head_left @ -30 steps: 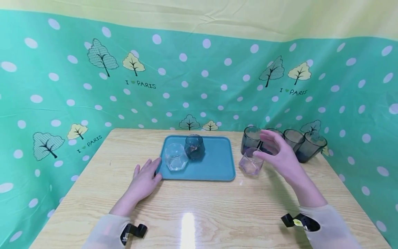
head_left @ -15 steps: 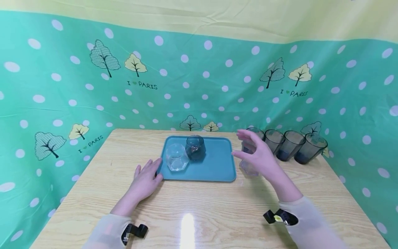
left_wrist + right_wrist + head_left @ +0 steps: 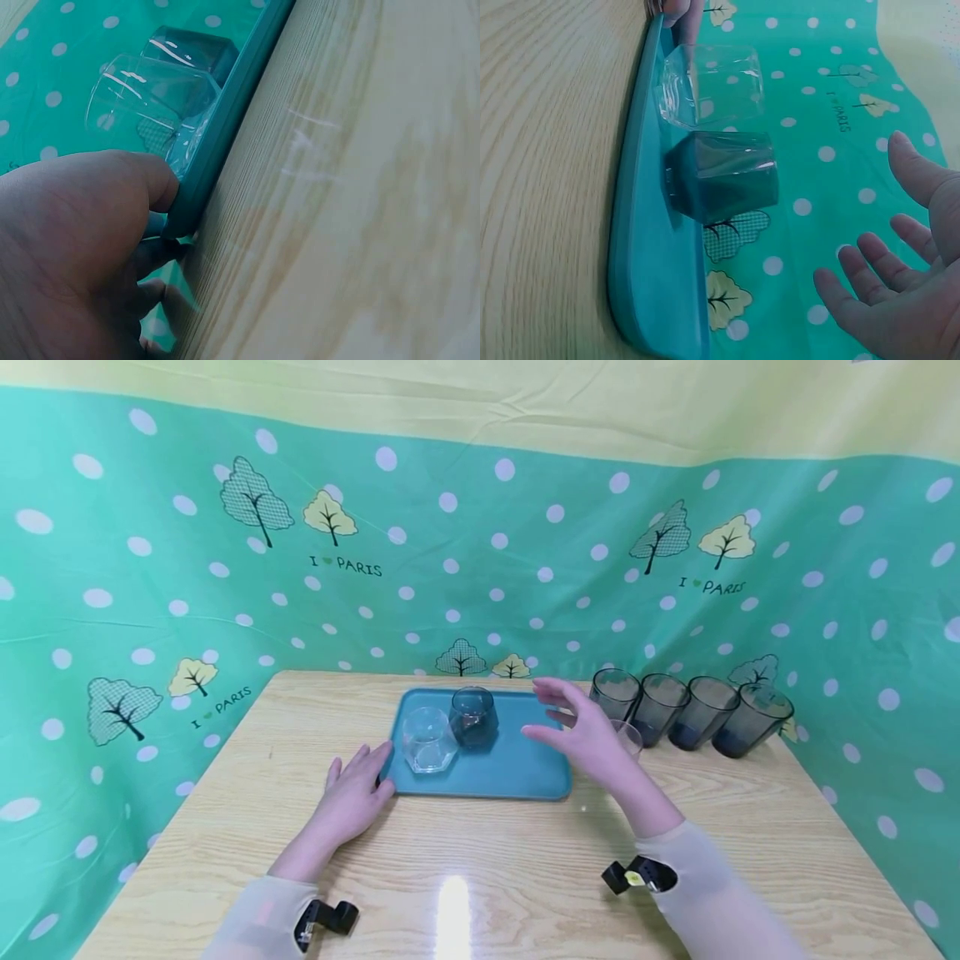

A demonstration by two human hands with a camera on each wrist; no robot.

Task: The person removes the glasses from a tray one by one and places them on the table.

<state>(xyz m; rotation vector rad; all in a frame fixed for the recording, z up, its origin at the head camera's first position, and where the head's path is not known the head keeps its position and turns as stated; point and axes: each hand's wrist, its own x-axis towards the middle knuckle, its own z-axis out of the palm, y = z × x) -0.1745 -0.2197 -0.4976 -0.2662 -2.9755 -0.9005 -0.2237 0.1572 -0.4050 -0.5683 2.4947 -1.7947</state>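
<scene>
My left hand [image 3: 352, 802] grips the near left corner of a blue tray [image 3: 517, 777], thumb against the front edge and fingers along the side. On the tray stand a clear glass cup [image 3: 429, 743] and, close behind it to the right, a dark grey glass cup [image 3: 474, 718]. My right hand [image 3: 581, 735] hangs over the tray's right end, thumb and fingers spread apart around nothing. In the right wrist view the dark cup [image 3: 724, 176] is some way from those fingers. Another clear glass cup [image 3: 630, 737] shows partly behind the right hand.
Several tall dark tumblers stand in a row at the back right of the wooden table [image 3: 480, 852], the nearest tumbler [image 3: 615, 693] beside my right hand. A green patterned cloth [image 3: 495, 568] hangs behind the table.
My right hand has moved left, from beside the clear cup near the tumblers to over the tray's right end, fingers apart throughout. The left hand has stayed at the tray corner.
</scene>
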